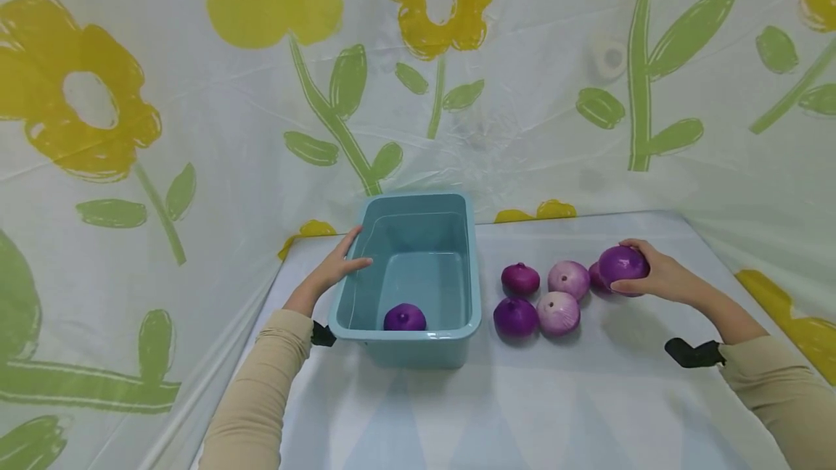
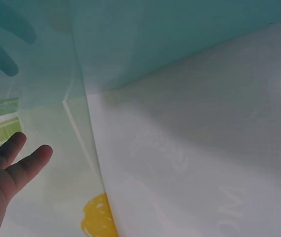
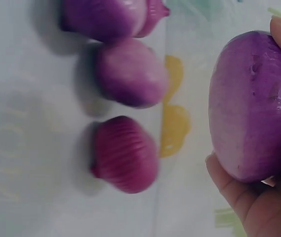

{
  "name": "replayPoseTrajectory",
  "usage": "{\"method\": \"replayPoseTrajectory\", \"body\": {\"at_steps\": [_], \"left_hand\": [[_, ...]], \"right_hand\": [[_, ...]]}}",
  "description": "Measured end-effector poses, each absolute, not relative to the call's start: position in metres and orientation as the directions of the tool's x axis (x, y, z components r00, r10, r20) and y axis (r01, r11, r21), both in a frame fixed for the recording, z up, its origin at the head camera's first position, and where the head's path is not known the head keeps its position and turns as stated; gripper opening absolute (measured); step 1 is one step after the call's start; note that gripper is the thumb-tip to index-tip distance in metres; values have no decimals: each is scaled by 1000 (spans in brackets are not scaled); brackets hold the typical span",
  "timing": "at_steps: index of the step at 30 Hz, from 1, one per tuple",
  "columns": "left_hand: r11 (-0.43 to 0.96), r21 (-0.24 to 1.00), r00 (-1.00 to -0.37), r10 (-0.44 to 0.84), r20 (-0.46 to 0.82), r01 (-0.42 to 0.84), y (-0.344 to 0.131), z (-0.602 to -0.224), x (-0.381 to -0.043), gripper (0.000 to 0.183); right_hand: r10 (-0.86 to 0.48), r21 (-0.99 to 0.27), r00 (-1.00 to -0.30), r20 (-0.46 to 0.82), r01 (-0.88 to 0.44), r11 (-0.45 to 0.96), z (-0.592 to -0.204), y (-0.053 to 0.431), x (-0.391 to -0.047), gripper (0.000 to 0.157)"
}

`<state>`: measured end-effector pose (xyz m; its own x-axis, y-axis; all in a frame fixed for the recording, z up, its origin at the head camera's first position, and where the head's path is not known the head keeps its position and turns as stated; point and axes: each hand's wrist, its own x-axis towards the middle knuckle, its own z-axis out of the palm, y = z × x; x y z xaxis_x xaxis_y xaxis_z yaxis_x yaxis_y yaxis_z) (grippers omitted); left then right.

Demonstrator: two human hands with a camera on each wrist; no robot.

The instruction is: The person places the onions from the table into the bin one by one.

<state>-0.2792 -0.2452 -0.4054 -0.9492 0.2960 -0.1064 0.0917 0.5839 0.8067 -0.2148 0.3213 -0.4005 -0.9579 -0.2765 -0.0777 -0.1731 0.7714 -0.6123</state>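
My right hand [image 1: 660, 274] grips a glossy purple onion [image 1: 623, 267] above the white cloth; in the right wrist view the held onion [image 3: 254, 106] has a paler side, with fingers and thumb around it. My left hand [image 1: 336, 263] is at the left rim of a blue-green plastic bin [image 1: 408, 350], its thumb reaching over the rim. The left wrist view shows the left hand's fingers [image 2: 31, 168] straight and spread beside the bin's wall. One purple onion [image 1: 405, 317] lies inside the bin, at its near end.
Right of the bin, several onions sit grouped on the cloth: a magenta one [image 1: 520, 278], a dark purple one [image 1: 515, 318], a pale one [image 1: 569, 280] and another pale one [image 1: 558, 312]. A magenta onion [image 1: 596, 278] is partly hidden behind the held one. A flowered curtain [image 1: 522, 114] hangs behind.
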Motion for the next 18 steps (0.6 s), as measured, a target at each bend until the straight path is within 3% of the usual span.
{"method": "replayPoseTrajectory", "body": {"at_steps": [18], "left_hand": [[591,803,-950,290,-118,80,-245,-403,-278,86]], "right_hand": [[-388,-575,-921,-39,-297,762,-325,274,-256,80]]}}
